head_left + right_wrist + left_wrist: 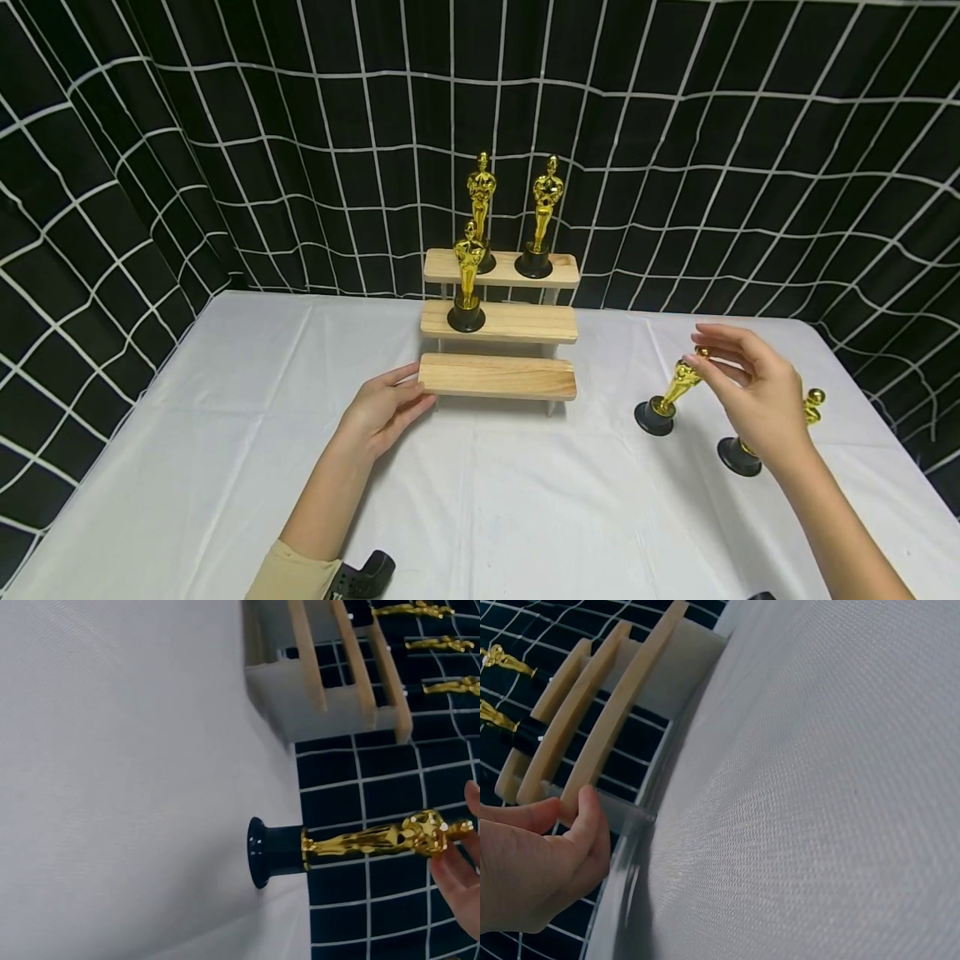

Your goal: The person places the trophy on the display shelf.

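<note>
A three-tier wooden display stand (498, 377) stands on the white cloth. My left hand (386, 408) pinches the left end of its lowest tier, thumb and fingers at the board's edge in the left wrist view. Two gold trophy statuettes (546, 204) with black bases stand on the top tier; another statuette (468, 275) is on the left of the middle tier. To the right, my right hand (757, 392) has thumb and fingers curled about the head of a statuette (375, 841). Whether its base touches the cloth I cannot tell.
Partly hidden behind my right hand and wrist is one more statuette (738, 457). A white-clothed table (525, 517) spreads around the stand. Behind and beside it hangs a black curtain (315, 167) with a white grid.
</note>
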`<state>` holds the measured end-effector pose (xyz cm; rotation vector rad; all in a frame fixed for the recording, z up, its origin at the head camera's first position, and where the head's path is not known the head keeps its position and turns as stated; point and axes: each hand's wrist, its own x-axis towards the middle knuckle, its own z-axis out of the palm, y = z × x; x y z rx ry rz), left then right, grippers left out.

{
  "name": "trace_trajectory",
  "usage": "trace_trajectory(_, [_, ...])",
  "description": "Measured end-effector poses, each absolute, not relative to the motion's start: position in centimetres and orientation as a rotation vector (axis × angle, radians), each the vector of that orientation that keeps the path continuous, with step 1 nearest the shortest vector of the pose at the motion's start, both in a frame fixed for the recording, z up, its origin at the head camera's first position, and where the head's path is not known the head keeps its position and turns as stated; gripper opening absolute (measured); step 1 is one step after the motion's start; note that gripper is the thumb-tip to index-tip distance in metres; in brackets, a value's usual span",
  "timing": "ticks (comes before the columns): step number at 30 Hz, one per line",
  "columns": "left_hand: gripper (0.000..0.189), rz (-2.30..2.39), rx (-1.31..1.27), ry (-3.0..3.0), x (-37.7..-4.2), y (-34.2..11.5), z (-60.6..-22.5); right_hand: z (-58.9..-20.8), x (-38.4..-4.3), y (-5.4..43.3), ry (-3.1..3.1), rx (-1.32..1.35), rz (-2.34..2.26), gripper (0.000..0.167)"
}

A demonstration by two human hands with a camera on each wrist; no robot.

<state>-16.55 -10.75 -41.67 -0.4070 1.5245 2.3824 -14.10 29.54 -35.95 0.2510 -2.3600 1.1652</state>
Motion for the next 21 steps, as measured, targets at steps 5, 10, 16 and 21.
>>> trace_trajectory(5, [0.052,2.383,-0.409,1.522,-16.5,-10.8,-41.7,-36.6,-14.1,29.9,-2.368,0.232,1.189,0.040])
trace_trajectory(10, [0.052,2.385,-0.403,1.518,-16.6,-10.8,-41.7,-37.2,-14.0,30.1,-2.382,0.209,1.206,0.043])
trace_trajectory(16, [0.052,2.387,-0.401,1.516,-16.6,-10.8,-41.7,-37.9,-13.9,30.3,-2.382,0.200,1.212,0.047])
trace_trajectory(21, [0.052,2.385,-0.392,1.527,-16.5,-10.8,-41.7,-38.3,-13.9,30.3,-2.388,0.164,1.203,0.050])
